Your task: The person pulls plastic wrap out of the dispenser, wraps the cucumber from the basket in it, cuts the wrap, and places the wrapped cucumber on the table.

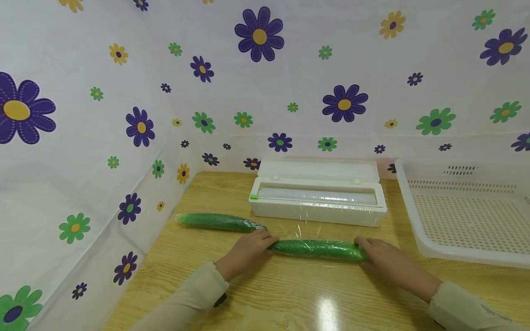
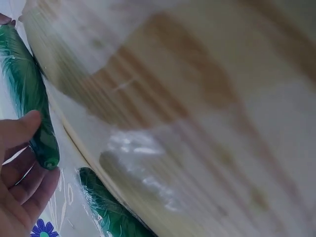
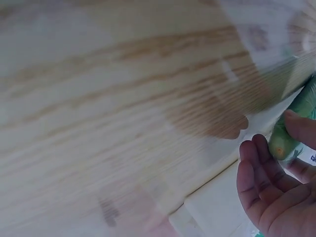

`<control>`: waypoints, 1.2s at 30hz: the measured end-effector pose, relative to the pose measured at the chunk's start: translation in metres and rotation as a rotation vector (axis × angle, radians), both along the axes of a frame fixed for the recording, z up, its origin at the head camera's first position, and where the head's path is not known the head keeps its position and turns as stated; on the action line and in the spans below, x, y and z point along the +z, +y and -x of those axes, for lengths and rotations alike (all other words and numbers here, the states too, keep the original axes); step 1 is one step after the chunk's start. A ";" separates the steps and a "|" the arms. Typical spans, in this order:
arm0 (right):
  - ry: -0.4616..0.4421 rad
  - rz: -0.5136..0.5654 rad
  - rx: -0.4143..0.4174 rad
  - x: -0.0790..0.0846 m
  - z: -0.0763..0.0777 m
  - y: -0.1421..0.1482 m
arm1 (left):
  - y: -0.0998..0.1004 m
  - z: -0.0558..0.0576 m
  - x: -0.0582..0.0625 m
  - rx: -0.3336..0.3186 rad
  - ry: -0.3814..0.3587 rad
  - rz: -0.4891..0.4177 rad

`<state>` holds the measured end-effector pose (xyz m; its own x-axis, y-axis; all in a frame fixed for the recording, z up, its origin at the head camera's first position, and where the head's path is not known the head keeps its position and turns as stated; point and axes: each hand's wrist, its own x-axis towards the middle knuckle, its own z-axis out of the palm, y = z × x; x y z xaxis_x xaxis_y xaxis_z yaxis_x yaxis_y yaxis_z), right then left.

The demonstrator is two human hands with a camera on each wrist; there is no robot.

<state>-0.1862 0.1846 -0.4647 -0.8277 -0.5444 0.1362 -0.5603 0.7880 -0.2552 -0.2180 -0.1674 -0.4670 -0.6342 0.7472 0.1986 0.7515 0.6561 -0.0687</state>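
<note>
A green cucumber lies crosswise between my two hands, with shiny clear plastic film around it. My left hand holds its left end; in the left wrist view the thumb presses on the cucumber near its tip, fingers beneath. My right hand grips the other end, and in the right wrist view its thumb lies on top of the cucumber. Glinting film stretches from the cucumber toward a white wrap box. A second film-wrapped cucumber rests left, its right tip beside my left hand.
The wrap box's lid stands open at the back, showing a film roll inside. At the right sits a white perforated basket. A flower-printed sheet rises behind and left of the wooden table.
</note>
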 end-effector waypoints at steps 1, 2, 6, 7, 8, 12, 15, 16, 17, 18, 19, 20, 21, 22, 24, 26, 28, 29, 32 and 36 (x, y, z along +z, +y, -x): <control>-0.003 -0.006 -0.001 0.000 0.000 0.000 | 0.000 0.000 0.000 0.009 -0.012 0.002; -0.004 -0.012 -0.004 0.000 0.000 0.000 | 0.001 0.000 -0.001 0.021 -0.025 0.005; 0.007 -0.034 -0.006 -0.001 0.001 0.000 | 0.002 0.000 -0.002 0.082 -0.069 0.016; 0.014 -0.040 -0.004 -0.001 0.002 0.000 | 0.002 0.000 -0.003 0.098 -0.075 0.025; 0.021 -0.044 -0.001 -0.002 0.002 0.001 | 0.002 0.000 -0.004 0.113 -0.079 0.033; 0.017 -0.044 0.011 -0.003 0.003 0.002 | 0.000 0.000 -0.005 0.147 -0.071 0.054; -0.034 -0.013 0.014 -0.002 0.004 0.003 | -0.001 0.001 -0.005 0.151 -0.053 0.053; -0.054 -0.006 0.014 -0.002 0.004 0.003 | -0.001 0.001 -0.005 0.149 -0.044 0.054; -0.082 0.004 0.008 -0.002 0.005 0.003 | -0.001 0.001 -0.005 0.145 -0.033 0.056; -0.107 0.013 0.002 -0.002 0.005 0.003 | -0.001 0.001 -0.006 0.144 -0.028 0.055; -0.124 0.020 -0.006 -0.002 0.006 0.004 | -0.001 0.001 -0.006 0.139 -0.017 0.051; -0.142 0.025 -0.014 -0.003 0.006 0.004 | -0.002 0.002 -0.007 0.132 -0.007 0.041; -0.148 0.028 -0.019 -0.003 0.007 0.004 | -0.002 0.002 -0.007 0.129 0.002 0.032; -0.156 0.033 -0.025 -0.003 0.007 0.004 | -0.002 0.003 -0.008 0.126 0.012 0.017; -0.150 0.039 -0.026 -0.004 0.008 0.006 | -0.003 0.003 -0.009 0.124 0.024 -0.014; -0.140 0.044 -0.021 -0.005 0.008 0.007 | -0.002 0.004 -0.009 0.129 0.028 -0.037; -0.137 0.051 -0.010 -0.006 0.010 0.008 | -0.002 0.004 -0.007 0.145 0.012 -0.046; -0.138 0.056 -0.006 -0.006 0.011 0.009 | -0.002 0.004 -0.006 0.156 0.000 -0.041; -0.167 0.097 0.002 -0.007 0.014 0.011 | -0.002 0.005 -0.003 0.178 -0.033 -0.023; -0.235 0.172 0.014 -0.005 0.017 0.014 | -0.003 0.006 -0.002 0.173 -0.031 0.005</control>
